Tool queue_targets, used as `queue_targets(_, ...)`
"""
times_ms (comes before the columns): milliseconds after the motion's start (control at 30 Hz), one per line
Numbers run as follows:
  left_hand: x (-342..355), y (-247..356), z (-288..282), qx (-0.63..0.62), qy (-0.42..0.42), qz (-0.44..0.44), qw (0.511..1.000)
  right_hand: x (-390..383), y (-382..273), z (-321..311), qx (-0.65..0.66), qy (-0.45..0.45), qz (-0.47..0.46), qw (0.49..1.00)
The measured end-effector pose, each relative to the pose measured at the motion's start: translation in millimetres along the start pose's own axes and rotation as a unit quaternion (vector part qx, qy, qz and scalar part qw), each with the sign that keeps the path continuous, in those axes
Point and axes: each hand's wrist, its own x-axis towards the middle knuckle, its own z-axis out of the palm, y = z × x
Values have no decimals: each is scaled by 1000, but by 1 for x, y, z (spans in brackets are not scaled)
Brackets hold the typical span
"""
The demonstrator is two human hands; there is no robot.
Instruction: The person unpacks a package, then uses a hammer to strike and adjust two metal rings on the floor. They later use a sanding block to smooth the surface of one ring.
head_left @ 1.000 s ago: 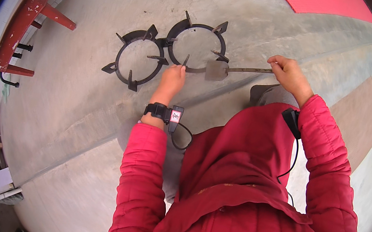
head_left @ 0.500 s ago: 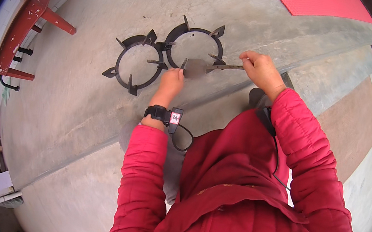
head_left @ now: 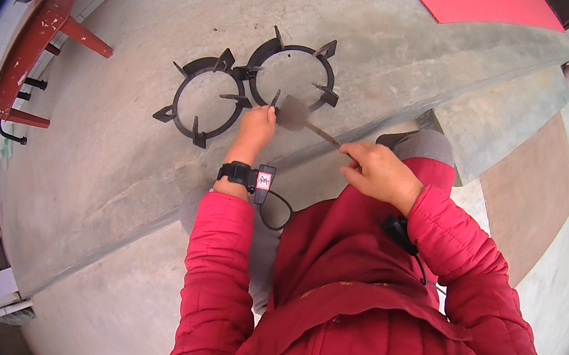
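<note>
Left hand [head_left: 257, 128] looked pinched on a prong [head_left: 276, 97] of the pot ring [head_left: 332, 76] on the floor [head_left: 107, 110]; right hand [head_left: 383, 175] clamped the spatula [head_left: 295, 114] by its handle [head_left: 323, 136], blade right beside. Ring seemed heavy and stiff, prongs decent handholds.

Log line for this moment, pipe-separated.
left hand: grips right black ring | right hand: holds flat-headed tool by handle | tool head: blurred, beside left hand | left black ring: on floor

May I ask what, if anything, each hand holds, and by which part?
Right hand: flat tool, by its handle; left hand: farther black ring, apparently by a prong.
</note>
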Motion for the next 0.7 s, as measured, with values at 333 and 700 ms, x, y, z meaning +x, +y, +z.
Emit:
queue_targets(333,5,21,24,-61,-75,8,995,-56,23,-4,-44,12,70,997)
queue_targets(700,27,75,60,-97,-61,-14,993,-58,80,-47,-51,162,13,985)
